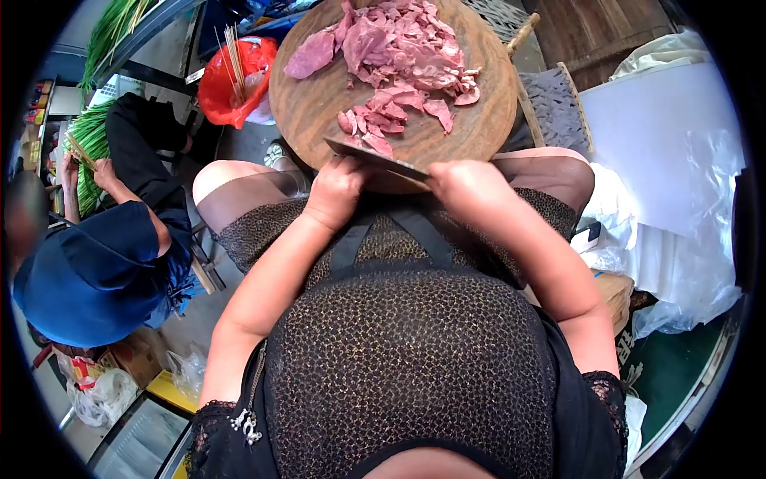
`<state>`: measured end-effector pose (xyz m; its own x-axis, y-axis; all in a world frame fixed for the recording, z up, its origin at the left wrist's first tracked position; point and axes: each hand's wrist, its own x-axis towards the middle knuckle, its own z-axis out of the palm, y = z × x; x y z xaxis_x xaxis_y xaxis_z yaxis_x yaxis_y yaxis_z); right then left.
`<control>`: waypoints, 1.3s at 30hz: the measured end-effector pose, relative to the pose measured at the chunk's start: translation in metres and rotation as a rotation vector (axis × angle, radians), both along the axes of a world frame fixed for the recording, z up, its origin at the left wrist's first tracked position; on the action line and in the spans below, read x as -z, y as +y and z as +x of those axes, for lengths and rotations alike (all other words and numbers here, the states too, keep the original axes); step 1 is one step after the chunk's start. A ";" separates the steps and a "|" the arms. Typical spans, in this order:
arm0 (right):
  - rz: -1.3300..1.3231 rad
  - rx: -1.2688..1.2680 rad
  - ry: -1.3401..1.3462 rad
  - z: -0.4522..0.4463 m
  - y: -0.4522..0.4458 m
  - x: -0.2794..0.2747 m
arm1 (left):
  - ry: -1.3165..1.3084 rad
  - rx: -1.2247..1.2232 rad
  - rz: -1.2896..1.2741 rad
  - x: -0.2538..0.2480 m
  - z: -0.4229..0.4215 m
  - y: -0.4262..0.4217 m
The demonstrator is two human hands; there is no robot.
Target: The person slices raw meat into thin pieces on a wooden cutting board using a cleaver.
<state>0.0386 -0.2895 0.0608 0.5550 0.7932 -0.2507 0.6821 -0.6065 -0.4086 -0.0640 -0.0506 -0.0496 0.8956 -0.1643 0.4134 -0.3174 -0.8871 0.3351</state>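
both bare forearms reach forward from bent elbows and slant inward, the left forearm [271, 267] and the right forearm [542, 251] bringing the hands near each other but apart. the left hand [338, 190] is back-up, its fingers bunched and curled, the fingertips hidden. the right hand [469, 188] is closed in a firm grip, knuckles up, its thumb side turned toward the left hand.
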 end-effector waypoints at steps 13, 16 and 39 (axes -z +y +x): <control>0.347 0.533 -0.099 0.055 -0.027 -0.004 | 0.015 0.063 0.074 -0.038 0.124 -0.001; 0.262 0.631 -0.057 0.056 -0.043 -0.002 | 0.115 0.061 0.193 -0.037 0.138 -0.026; 0.430 0.803 0.143 0.034 -0.068 0.032 | 0.151 -0.130 -0.188 -0.060 0.038 0.009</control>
